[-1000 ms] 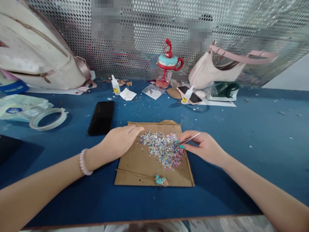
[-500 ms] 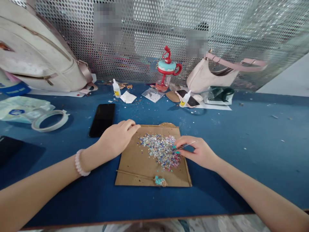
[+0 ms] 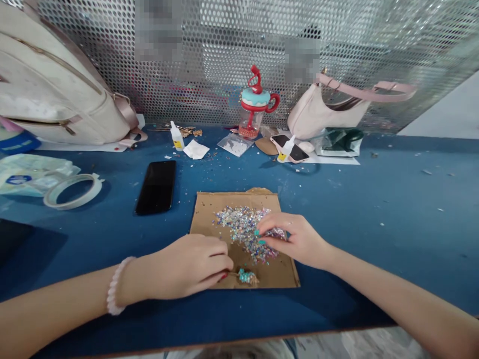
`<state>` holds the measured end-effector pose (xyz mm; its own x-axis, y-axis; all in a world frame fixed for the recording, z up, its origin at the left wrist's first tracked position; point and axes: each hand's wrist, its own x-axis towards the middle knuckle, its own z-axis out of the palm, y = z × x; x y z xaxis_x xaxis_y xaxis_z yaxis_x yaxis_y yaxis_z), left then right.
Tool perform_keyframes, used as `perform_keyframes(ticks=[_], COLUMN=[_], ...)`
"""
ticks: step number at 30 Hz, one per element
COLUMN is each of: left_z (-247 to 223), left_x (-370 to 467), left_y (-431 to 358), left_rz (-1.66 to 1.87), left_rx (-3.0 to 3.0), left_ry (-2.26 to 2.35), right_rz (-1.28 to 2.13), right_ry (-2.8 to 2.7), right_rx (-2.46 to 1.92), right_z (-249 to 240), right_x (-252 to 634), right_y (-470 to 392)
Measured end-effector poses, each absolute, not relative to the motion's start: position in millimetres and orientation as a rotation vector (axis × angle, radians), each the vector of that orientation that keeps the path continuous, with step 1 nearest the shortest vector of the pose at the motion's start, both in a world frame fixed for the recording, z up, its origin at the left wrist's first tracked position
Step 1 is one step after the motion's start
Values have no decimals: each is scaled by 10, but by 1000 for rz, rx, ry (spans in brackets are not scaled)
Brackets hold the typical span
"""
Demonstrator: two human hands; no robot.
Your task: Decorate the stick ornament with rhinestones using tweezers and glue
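Observation:
A brown cardboard sheet (image 3: 205,214) lies on the blue table and bears a spread of small glittering beads (image 3: 239,224). Near its front edge rests a stick with a turquoise-beaded end (image 3: 247,276). My left hand (image 3: 190,264) is closed around the stick's thin shaft, just left of the beaded end; most of the shaft is hidden beneath it. Over the right side of the beads is my right hand (image 3: 295,237), thumb and forefinger pinched; whatever is between the fingertips is too small to make out.
Behind the cardboard stand a glue bottle (image 3: 177,136), a red-lidded cup (image 3: 252,107) and a second glue bottle (image 3: 286,149). A black phone (image 3: 156,187) and a tape roll (image 3: 73,192) lie left. Bags stand at the back on both sides.
My left hand has come down from the cardboard's upper left corner to the stick and closed on it. My right hand has shifted slightly left; the thin tool seen in it before no longer shows clearly.

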<state>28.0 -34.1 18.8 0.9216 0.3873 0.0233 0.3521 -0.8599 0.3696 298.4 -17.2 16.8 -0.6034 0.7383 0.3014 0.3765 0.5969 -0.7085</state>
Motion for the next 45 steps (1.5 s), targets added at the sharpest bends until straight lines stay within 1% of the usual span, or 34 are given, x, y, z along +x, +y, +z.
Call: perform_keyframes(ticks=[3,9,17,33,40,45], left_z=[151,132,137,132,175,175], left_x=[222,150,145,163,168,168], left_y=[-344,-348,-311,-284,-293,-264], left_rz=[175,213,258,245,226,222], left_rx=[2757,2788,2756,2823,2964,2997], left_ry=[532,562,518,492,474,472], right_rz=[794,743,675,751,732,697], right_ry=[-2281,-2339,-2377,-2349,-2339,-2345], right_rx=[-837,-887,-906,-979,-997,-904], right_z=[216,252,239,183,197,185], right_x=[2807,2618,2661,2665,2680,2723], right_y=[-162,-52,-80,-94,-89,-122])
